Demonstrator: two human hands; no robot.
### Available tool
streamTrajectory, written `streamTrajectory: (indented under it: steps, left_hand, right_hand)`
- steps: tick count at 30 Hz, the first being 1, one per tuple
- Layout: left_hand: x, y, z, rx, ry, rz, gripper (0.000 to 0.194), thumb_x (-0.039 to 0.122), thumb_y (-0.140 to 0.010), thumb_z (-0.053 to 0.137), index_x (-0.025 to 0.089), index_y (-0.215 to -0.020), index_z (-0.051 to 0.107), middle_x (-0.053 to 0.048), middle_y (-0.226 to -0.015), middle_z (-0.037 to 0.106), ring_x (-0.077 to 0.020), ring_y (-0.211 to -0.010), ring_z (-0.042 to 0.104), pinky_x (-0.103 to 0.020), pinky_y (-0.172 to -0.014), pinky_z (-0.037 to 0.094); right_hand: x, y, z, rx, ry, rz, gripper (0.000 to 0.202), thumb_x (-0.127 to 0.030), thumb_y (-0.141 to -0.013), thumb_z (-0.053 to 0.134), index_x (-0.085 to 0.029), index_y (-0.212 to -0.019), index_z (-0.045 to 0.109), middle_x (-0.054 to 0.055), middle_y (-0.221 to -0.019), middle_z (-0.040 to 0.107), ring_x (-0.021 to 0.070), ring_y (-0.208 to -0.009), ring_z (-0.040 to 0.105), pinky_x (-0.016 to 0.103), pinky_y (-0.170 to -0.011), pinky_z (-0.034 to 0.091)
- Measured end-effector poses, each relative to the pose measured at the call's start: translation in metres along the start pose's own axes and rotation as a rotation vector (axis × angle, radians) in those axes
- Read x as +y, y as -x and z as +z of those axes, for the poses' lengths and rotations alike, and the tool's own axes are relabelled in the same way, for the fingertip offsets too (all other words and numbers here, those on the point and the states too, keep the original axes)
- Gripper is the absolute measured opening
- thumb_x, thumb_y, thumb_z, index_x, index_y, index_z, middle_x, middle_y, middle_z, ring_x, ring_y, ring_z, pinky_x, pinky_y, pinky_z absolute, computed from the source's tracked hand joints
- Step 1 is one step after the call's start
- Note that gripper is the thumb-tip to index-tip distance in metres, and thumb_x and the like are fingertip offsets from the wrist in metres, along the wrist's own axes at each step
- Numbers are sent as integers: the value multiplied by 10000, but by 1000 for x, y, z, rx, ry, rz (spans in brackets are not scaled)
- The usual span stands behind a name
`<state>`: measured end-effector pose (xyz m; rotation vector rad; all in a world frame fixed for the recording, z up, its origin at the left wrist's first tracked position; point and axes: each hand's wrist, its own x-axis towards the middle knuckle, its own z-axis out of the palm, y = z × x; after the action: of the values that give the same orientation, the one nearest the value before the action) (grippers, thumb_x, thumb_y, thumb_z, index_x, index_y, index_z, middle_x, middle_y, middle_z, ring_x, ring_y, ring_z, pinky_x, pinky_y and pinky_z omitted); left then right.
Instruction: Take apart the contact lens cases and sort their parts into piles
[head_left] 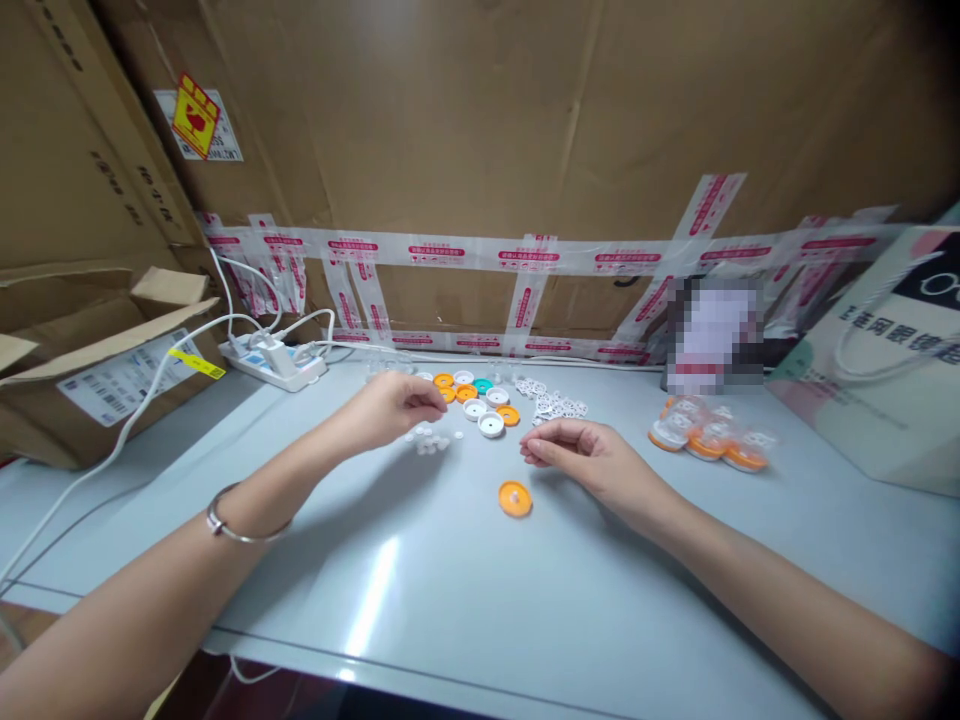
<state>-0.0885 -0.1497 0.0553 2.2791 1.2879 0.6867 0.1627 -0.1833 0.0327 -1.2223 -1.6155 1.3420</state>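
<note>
My left hand hovers over a small pile of white plastic pieces, its fingers curled together. Whatever those fingers may hold is hidden. On the other side, my right hand has thumb and fingertips pressed together, just in front of a heap of white gear-like pieces; I cannot make out anything in the pinch. Below its fingertips an orange disc lies flat on the table with a small white piece at its centre. Between the hands are several round caps, among them a white cap, an orange cap and a teal cap.
Several clear-topped assembled pieces with orange bases sit at the right. Behind them stands a blurred-out upright object, beside a paper bag. At the left are a power strip with cables and an open carton. Large cardboard walls the back.
</note>
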Motion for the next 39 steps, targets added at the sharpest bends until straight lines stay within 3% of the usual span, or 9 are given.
streamTrajectory:
  steps: [5,9,13,16,19,24,31,39]
  left_hand:
    - [-29,-7,-8,-169,-268,-35,171,117,-701,527,169,-754,681,-17,-738,665,-118,-654,578,-194,-581,406]
    - [-28,-7,-6,-231,-300,-7,177,141,-714,521,176,-773,684,-27,-785,662,-120,-673,573,-191,-577,393]
    - [-27,-7,-5,-287,-300,-30,176,148,-719,529,174,-796,685,-32,-788,671,-129,-679,583,-205,-600,403]
    - [-25,-6,-5,-270,-324,-20,154,156,-723,546,174,-790,683,-34,-798,668,-141,-701,583,-224,-627,410]
    - [-14,-3,-2,-156,-339,35,133,177,-757,541,164,-775,672,-37,-787,651,-148,-720,572,-250,-668,414]
    - [15,7,20,7,-186,228,141,173,-819,508,162,-844,646,-33,-849,618,-130,-787,557,-241,-723,424]
    - [29,15,62,-99,-32,312,155,209,-840,511,167,-911,642,-43,-869,593,-135,-814,558,-239,-734,441]
    - [30,9,69,-115,-53,243,121,178,-814,536,163,-872,641,-36,-852,597,-137,-796,563,-227,-716,438]
  right_hand:
    - [7,-5,-3,9,178,-10,240,-390,-735,593,-163,-800,638,43,-842,662,167,-804,610,305,-765,464]
    - [7,-3,-3,-10,334,-58,260,-405,-749,563,-172,-840,634,40,-850,646,168,-797,591,307,-752,457]
    - [6,3,-1,-116,531,-136,376,-437,-655,658,-180,-927,619,45,-883,598,174,-801,551,310,-735,452]
    - [5,8,2,-159,635,-193,382,-387,-621,696,-194,-941,616,41,-916,569,169,-823,532,303,-754,440]
    - [5,9,4,-172,666,-215,327,-317,-629,692,-198,-925,620,37,-912,559,160,-818,526,288,-752,436]
    - [11,4,6,-136,647,-238,212,-270,-678,646,-197,-877,640,26,-829,566,148,-761,526,271,-702,430]
    - [23,-1,11,-69,621,-301,227,-303,-698,641,-203,-901,662,21,-781,535,140,-717,517,260,-655,421]
    - [24,-2,14,-54,636,-325,202,-264,-701,623,-188,-885,656,18,-766,522,135,-712,515,251,-653,413]
